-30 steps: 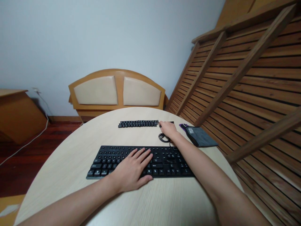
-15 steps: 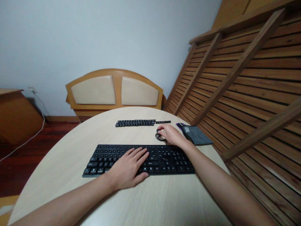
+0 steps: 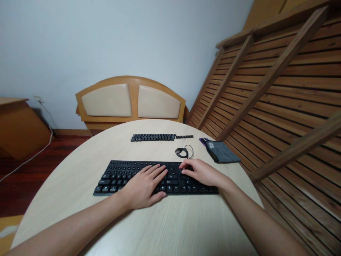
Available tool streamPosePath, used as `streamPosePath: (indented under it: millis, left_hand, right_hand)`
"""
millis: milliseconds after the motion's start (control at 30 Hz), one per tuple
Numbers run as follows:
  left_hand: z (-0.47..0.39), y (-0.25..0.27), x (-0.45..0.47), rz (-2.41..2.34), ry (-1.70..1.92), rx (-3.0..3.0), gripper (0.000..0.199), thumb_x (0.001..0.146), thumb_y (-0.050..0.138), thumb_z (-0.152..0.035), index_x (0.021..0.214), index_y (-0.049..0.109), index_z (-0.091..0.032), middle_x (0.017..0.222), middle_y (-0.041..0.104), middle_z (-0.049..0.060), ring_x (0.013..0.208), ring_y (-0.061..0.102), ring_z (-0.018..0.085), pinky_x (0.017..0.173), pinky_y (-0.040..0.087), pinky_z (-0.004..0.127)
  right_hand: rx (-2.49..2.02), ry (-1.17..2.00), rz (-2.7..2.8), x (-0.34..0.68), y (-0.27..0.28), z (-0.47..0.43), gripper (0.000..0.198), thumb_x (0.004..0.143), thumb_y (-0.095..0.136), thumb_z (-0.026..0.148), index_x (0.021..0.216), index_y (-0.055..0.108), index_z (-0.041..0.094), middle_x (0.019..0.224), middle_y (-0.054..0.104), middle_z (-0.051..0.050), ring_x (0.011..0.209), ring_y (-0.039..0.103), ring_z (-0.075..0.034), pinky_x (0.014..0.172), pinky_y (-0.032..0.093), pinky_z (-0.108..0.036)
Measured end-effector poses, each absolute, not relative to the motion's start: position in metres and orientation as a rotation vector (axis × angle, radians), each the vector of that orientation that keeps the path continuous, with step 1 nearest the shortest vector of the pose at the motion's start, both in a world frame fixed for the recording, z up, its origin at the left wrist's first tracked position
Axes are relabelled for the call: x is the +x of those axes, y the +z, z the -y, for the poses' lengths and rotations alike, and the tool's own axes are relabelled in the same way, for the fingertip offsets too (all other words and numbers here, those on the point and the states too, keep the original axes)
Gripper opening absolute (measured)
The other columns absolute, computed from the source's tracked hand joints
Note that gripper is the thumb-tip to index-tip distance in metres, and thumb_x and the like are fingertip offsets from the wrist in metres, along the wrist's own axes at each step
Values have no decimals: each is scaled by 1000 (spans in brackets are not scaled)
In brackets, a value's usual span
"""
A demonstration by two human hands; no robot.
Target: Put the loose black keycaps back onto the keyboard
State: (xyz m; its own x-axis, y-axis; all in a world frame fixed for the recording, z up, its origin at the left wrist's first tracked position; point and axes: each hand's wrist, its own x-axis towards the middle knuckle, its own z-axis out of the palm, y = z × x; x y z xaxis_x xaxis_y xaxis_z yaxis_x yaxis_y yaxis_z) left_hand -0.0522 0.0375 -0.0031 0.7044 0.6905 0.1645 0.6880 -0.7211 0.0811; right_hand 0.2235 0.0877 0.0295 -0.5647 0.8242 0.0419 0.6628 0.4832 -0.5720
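A black keyboard [image 3: 117,176] lies across the round table in front of me, with gaps among its keys. My left hand [image 3: 147,185] rests flat on its middle, fingers stretched out and thumb along the near edge. My right hand [image 3: 198,171] is over the right part of the keyboard, fingers bent and thumb close to the index fingertip. Anything in that pinch is too small to make out. Behind the keyboard sits a coiled black cable [image 3: 181,153]. Farther back, loose black keycaps [image 3: 153,137] stand in rows, with a short line of them at the right end.
A grey pouch [image 3: 226,152] with a purple edge lies at the table's right side. Beyond the round table [image 3: 160,227] stands a wooden headboard [image 3: 134,97] with cream panels. A slatted wooden frame [image 3: 266,92] leans at the right. A white cord [image 3: 39,153] runs down at the left.
My right hand has drawn back from the coiled cable to the right part of the keyboard, leaving the cable in full view. My left hand stays on the keyboard.
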Motion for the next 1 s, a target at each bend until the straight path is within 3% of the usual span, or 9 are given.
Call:
streamPosePath:
  millis: [200, 600, 1000]
  left_hand:
    - [-38, -3, -52, -1154, 297, 2892, 71, 97, 48, -55, 154, 34, -17, 159, 34, 11, 146, 35, 31, 118, 31, 49]
    - [-39, -7, -53, -1152, 293, 2898, 72, 96, 49, -55, 154, 35, -16, 159, 35, 12, 145, 36, 32, 117, 32, 50]
    - [-39, -8, -54, -1153, 299, 2898, 72, 96, 49, -56, 154, 34, -17, 160, 34, 11, 145, 35, 32, 118, 31, 49]
  right_hand:
    - [-1269, 681, 2444, 224, 27, -89, 15, 91, 63, 29, 100, 72, 22, 103, 75, -4, 95, 67, -21, 85, 48, -32]
    - [-1435, 281, 2610, 208, 42, -69, 17, 94, 59, 22, 107, 70, 19, 111, 73, -8, 104, 66, -25, 89, 48, -36]
    - [-1461, 234, 2634, 201, 48, -66, 15, 93, 63, 23, 105, 72, 19, 109, 74, -7, 104, 66, -25, 88, 49, -36]
